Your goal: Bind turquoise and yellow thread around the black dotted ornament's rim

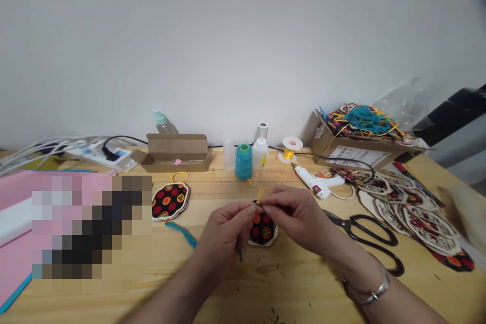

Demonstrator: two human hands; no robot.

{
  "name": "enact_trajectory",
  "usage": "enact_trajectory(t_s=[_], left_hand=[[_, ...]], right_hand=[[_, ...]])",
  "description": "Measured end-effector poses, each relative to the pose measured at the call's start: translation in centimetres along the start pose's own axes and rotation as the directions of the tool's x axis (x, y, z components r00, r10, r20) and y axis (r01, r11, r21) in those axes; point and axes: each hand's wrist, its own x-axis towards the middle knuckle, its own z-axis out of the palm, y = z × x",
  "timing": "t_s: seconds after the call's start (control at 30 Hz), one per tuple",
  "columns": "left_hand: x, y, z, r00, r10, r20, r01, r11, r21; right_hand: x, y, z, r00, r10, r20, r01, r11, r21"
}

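Note:
A black fabric piece with red and orange flower prints and a pale scalloped border lies at the middle of the table. Over its top edge, my left hand and my right hand meet, thumbs and forefingers pinched together. Yellow cord rises from between the fingertips, which cover the spot where it joins the piece. A bit of teal shows there too. To the left lies a small stack of similar pieces, with a yellow loop above and a teal tassel trailing towards my left hand.
Behind my hands stand a teal thread cone, white bottles and a yellow cord spool. On the right are a glue gun, black-handled scissors, spread-out ornament pieces and a filled carton. An open box sits back left.

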Motion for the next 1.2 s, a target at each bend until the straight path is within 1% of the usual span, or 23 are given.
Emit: enact_trajectory(t_s=[0.1,0.17,0.3,0.37,0.43,0.5,0.6,0.63,0.7,0.77,1.0,1.2], left_hand=[[-0.1,0.0,-0.1,1.0,0.017,-0.007,-0.017,0.998,0.054],[-0.2,0.1,-0.1,1.0,0.027,-0.008,-0.026,0.994,0.107],[-0.4,0.3,0.0,0.999,0.041,-0.001,-0.04,0.979,0.2],[-0.4,0.3,0.1,0.999,0.044,0.005,-0.044,0.977,0.208],[-0.4,0.3,0.2,0.999,0.031,0.01,-0.032,0.987,0.157],[-0.3,0.2,0.2,1.0,-0.006,0.019,0.006,0.999,0.036],[-0.2,0.2,0.0,0.988,-0.129,0.082,0.142,0.971,-0.193],[-0.2,0.2,-0.1,0.977,-0.179,0.111,0.202,0.947,-0.251],[-0.1,0.3,-0.3,0.952,-0.258,0.163,0.298,0.9,-0.317],[0.0,0.3,-0.4,0.94,-0.289,0.18,0.335,0.876,-0.347],[0.0,0.1,-0.4,0.931,-0.302,0.203,0.36,0.849,-0.387],[-0.1,0.0,-0.3,0.945,-0.275,0.176,0.322,0.87,-0.373]], right_hand=[[-0.2,-0.3,0.0,1.0,-0.008,-0.01,0.008,1.0,-0.03],[-0.2,-0.3,0.1,1.0,0.004,-0.01,-0.004,1.0,-0.019],[0.0,0.1,0.4,0.996,0.071,-0.05,-0.07,0.997,0.026],[0.1,0.2,0.6,0.992,0.111,-0.062,-0.108,0.993,0.055],[0.2,0.3,0.8,0.986,0.156,-0.063,-0.149,0.984,0.1],[0.2,0.2,0.9,0.978,0.199,-0.063,-0.188,0.97,0.152],[0.3,0.1,1.0,0.975,0.214,-0.057,-0.199,0.961,0.192],[0.3,0.1,1.0,0.977,0.205,-0.056,-0.191,0.963,0.189],[0.3,0.2,1.0,0.982,0.181,-0.056,-0.169,0.97,0.173],[0.3,0.3,1.0,0.986,0.16,-0.053,-0.15,0.975,0.164],[0.4,0.7,1.0,0.991,0.124,-0.047,-0.115,0.979,0.167],[0.3,0.8,1.0,0.993,0.103,-0.051,-0.093,0.979,0.179]])
